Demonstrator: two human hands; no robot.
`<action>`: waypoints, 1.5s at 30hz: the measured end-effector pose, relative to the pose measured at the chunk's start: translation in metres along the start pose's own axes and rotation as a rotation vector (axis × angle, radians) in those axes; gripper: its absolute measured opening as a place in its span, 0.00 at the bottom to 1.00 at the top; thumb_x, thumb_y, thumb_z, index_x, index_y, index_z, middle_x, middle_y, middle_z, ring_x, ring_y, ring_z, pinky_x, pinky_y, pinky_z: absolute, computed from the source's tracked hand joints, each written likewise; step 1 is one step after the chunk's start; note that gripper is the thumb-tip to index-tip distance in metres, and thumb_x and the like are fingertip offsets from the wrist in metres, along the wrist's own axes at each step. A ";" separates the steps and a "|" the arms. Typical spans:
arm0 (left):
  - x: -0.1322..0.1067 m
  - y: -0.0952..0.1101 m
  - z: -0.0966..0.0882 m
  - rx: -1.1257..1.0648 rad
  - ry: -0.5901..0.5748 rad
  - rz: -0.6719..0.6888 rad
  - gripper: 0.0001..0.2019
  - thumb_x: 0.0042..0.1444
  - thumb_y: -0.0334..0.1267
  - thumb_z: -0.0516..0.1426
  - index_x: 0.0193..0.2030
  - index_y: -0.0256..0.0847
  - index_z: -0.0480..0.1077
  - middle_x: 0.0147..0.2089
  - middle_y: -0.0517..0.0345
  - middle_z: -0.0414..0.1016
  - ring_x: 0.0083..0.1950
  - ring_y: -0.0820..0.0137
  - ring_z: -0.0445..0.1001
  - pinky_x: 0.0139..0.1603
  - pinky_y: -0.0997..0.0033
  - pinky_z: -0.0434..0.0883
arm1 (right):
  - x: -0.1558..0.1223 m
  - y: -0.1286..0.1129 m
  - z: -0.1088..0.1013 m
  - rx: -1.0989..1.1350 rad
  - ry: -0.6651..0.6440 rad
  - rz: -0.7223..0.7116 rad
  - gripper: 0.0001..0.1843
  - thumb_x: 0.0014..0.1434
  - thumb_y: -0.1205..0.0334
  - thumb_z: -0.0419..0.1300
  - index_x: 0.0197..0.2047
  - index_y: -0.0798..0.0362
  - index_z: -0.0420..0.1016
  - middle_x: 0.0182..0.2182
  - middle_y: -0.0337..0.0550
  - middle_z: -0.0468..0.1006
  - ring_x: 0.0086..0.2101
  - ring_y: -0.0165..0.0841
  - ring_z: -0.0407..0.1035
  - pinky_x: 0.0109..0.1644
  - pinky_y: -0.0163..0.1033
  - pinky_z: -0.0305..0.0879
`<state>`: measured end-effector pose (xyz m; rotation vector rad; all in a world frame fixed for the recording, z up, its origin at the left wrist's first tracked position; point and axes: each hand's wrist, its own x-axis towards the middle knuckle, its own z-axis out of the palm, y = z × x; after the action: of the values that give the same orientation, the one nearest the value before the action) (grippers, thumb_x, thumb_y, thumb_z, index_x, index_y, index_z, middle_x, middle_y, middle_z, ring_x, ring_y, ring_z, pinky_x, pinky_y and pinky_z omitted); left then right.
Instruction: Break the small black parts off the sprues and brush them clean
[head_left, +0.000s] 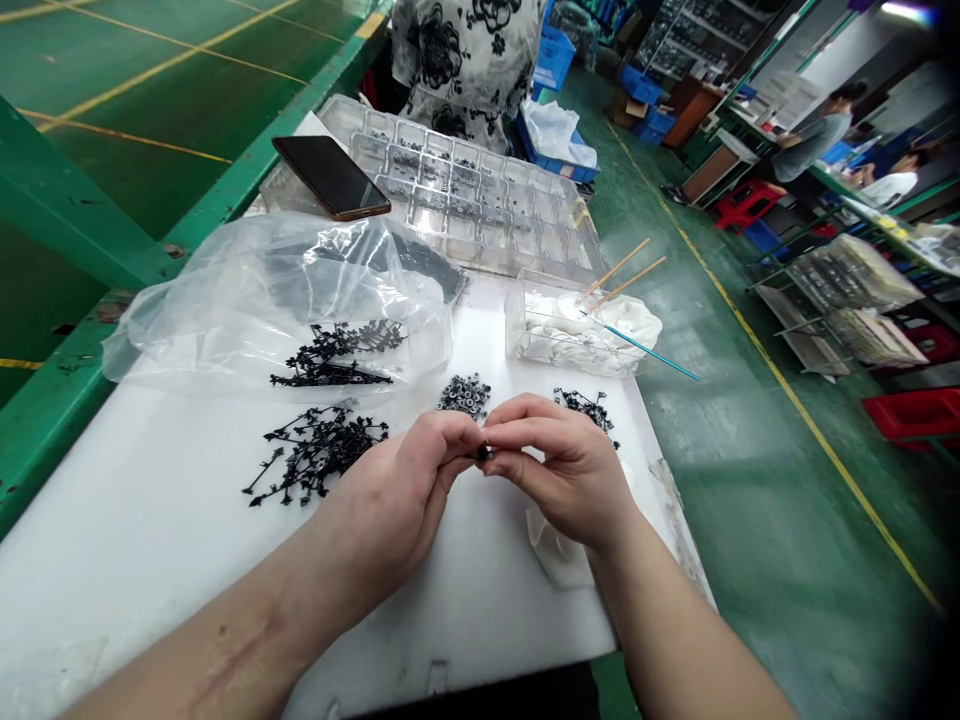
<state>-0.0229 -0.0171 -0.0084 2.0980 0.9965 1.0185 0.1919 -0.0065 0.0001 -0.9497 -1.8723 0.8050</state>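
Observation:
Fingertips of my left hand (409, 480) and my right hand (566, 465) meet over the white tabletop, both pinching one small black part (485, 453). Most of that part is hidden by the fingers, so its exact kind does not show. Just beyond them lies a pile of small ring-like pieces (463, 395), dark and metallic. Left of my left hand is a heap of black branched plastic parts (322, 450). Behind my right hand sits a smaller heap of black pieces (589, 408), partly covered by the hand.
A clear plastic bag (277, 290) holds more black parts at the left. Behind it, a phone (332, 177) rests on a clear compartment tray (465, 190) of small parts. A clear box (555, 330) holds white material and thin sticks. A person in a patterned top (465, 60) is beyond the table.

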 end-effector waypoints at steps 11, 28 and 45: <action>0.000 -0.003 -0.002 -0.028 -0.027 0.152 0.25 0.71 0.21 0.54 0.72 0.40 0.61 0.63 0.53 0.81 0.60 0.74 0.82 0.63 0.81 0.73 | 0.002 -0.004 -0.003 0.016 0.022 -0.032 0.08 0.61 0.72 0.72 0.41 0.50 0.85 0.39 0.41 0.84 0.38 0.29 0.79 0.44 0.34 0.77; -0.004 0.002 -0.006 -0.078 -0.197 0.055 0.33 0.74 0.24 0.53 0.78 0.58 0.54 0.64 0.54 0.75 0.63 0.63 0.75 0.65 0.61 0.74 | 0.001 -0.007 0.004 0.627 -0.070 0.608 0.19 0.52 0.55 0.80 0.45 0.50 0.86 0.38 0.44 0.86 0.38 0.35 0.81 0.46 0.43 0.83; -0.008 0.007 0.004 -0.171 -0.145 -0.016 0.21 0.72 0.27 0.56 0.66 0.54 0.69 0.53 0.55 0.80 0.56 0.62 0.79 0.59 0.59 0.79 | -0.001 -0.017 0.009 0.696 0.014 0.675 0.14 0.50 0.58 0.81 0.31 0.52 0.82 0.29 0.38 0.81 0.32 0.30 0.78 0.41 0.39 0.82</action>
<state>-0.0209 -0.0280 -0.0082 1.9891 0.8236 0.8970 0.1791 -0.0171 0.0103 -1.1043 -1.0823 1.6989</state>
